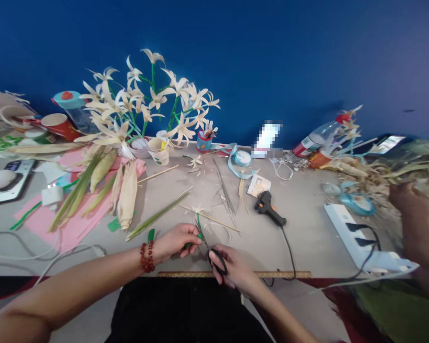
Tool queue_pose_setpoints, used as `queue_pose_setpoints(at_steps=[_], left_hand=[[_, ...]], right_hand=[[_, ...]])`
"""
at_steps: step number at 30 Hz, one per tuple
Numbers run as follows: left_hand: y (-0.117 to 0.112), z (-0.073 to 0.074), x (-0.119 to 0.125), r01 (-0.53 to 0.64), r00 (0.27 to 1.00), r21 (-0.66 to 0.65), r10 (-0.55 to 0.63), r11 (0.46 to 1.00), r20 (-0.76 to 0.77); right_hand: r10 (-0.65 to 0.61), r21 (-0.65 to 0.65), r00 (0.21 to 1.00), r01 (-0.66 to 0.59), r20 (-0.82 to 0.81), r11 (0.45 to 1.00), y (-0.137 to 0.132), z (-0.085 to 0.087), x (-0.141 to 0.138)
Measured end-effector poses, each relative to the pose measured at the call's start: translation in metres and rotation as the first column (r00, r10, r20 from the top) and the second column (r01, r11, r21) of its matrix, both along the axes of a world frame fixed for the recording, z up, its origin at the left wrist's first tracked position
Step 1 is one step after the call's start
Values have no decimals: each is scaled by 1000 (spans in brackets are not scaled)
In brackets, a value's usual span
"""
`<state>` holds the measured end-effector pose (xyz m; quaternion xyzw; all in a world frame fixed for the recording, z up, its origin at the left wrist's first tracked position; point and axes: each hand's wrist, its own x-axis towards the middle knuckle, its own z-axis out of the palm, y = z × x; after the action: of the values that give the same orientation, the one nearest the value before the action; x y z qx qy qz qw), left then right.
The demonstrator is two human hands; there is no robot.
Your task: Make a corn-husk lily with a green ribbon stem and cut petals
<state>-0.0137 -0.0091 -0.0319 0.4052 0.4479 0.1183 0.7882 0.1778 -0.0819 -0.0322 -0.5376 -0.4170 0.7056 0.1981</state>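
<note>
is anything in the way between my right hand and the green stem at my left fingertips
Only the scissors your right hand holds; their blades lie beside the green stem and left hand. Nothing else visible intervenes.

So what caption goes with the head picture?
Left hand pinches something green; right hand holds black-handled scissors; pale flowers stand behind.

no readable text, bottle label (310, 144) blurred, paper cup print (160, 160) too small
</note>
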Motion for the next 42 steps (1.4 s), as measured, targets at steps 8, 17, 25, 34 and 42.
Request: queue_pose_setpoints(at_steps=[8,17,25,34,42], left_hand=[[-1,3,-1,-7,1000,18,7,1000,-5],[23,51,-42,125,988,392,-79,912,-134],[91,85,-55,288,877,891,277,350,-392],[119,30,-54,527,749,844,416,100,-516],[71,27,-55,231,853,971,469,60,-231]], right_hand=[[20,-13,1000,-20,14,1000,1,-1,1],[-227,459,846,-23,482,888,11,21,57],[-319,461,392,-351,863,815,12,17,79],[-121,457,578,-481,807,749,27,48,55],[-148,542,794,-254,590,801,74,19,-25]])
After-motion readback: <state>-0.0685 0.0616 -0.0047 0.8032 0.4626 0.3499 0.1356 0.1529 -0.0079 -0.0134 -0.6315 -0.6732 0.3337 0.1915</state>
